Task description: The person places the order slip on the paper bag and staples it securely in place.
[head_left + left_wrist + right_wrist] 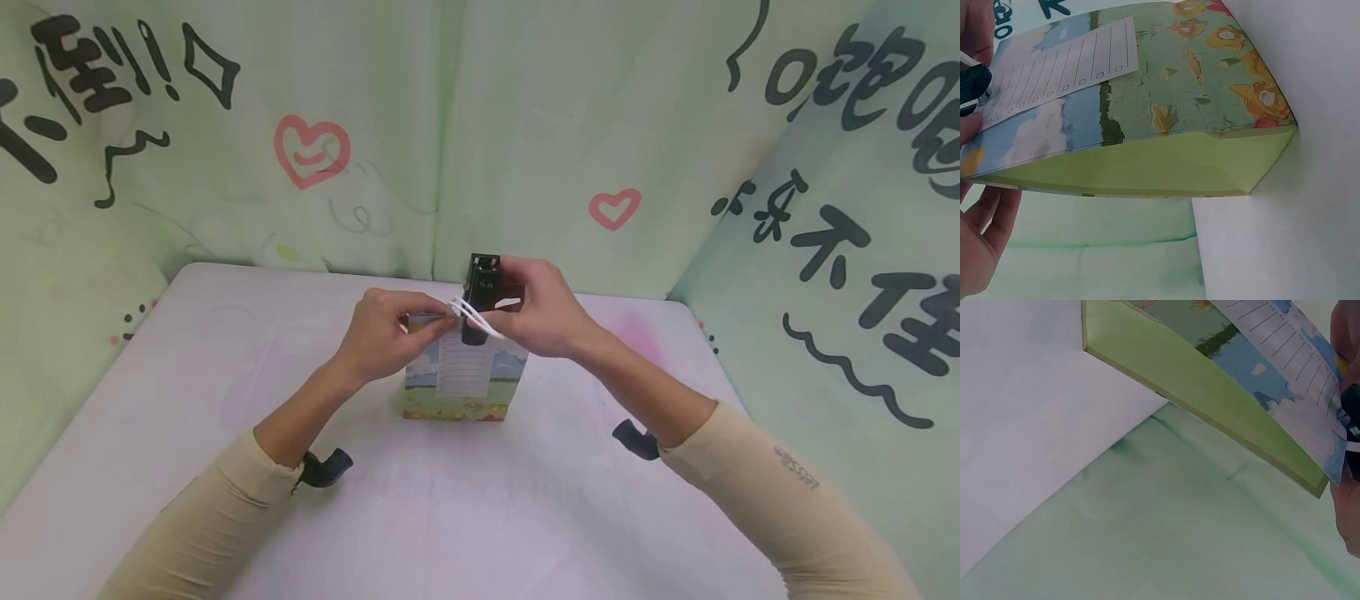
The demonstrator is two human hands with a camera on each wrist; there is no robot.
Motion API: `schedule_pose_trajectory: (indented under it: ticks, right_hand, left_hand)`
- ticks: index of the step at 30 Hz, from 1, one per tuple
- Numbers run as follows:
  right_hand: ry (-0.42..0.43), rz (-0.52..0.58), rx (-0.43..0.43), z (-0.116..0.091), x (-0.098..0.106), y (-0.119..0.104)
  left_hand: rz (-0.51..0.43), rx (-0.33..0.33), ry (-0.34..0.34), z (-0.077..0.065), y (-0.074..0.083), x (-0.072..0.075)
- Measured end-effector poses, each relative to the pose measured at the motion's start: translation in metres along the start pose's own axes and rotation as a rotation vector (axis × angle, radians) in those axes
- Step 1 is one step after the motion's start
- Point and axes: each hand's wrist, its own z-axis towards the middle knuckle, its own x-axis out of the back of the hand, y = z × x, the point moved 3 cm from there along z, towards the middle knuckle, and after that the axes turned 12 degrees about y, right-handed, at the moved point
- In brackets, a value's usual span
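A paper gift bag (pixel 422 367) with a painted landscape and flowers stands on the table, its light green side panel (pixel 1147 169) showing in the left wrist view. Against its front lies a lined white paper slip (pixel 462 371) with small checkboxes. My left hand (pixel 378 333) pinches the bag's top edge at the left. With my right hand (pixel 543 308) I grip a black stapler (pixel 482 287), upright at the top edge over the slip's upper end. White cord handles (pixel 477 320) loop across the stapler's lower part. Only the stapler's tip (pixel 974 84) shows in the left wrist view.
A white-covered table (pixel 480 517) spreads around the bag. Pale green curtains (pixel 517 150) with printed hearts and lettering hang behind and at both sides. Dark wrist mounts (pixel 327 468) stick out from under both sleeves.
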Motion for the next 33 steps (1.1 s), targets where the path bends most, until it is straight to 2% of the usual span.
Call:
schedule_pose_trajectory:
  ticks: [4, 7, 16, 20, 23, 27, 33]
  right_hand:
    - [0.038, -0.012, 0.083, -0.0007, -0.0016, 0.0021]
    - [0.067, -0.018, 0.113, -0.0007, -0.0019, 0.0041]
    - [0.094, -0.023, 0.14, 0.0022, -0.0007, 0.0034]
    - [0.034, 0.048, 0.09, 0.0034, 0.0, 0.0045]
    - [-0.021, 0.161, 0.028, 0.0035, -0.0006, 0.0047]
    - [-0.044, 0.222, -0.067, 0.0035, -0.0027, 0.0036]
    - [-0.032, 0.208, -0.216, 0.0049, -0.0044, 0.0009]
  left_hand:
    - [-0.005, -0.01, 0.005, -0.0008, 0.0005, -0.0005]
    - [0.002, -0.019, 0.01, -0.001, 0.0011, -0.001]
    - [-0.006, -0.027, 0.019, 0.003, 0.001, 0.0004]
    - [-0.017, -0.008, -0.006, 0.0039, 0.0004, 0.0012]
    - [-0.027, -0.002, -0.017, 0.0041, 0.001, 0.0015]
    - [-0.032, 0.007, -0.018, 0.0034, 0.0007, 0.0018]
    - [-0.023, 0.021, -0.026, 0.0026, -0.0013, 0.0016]
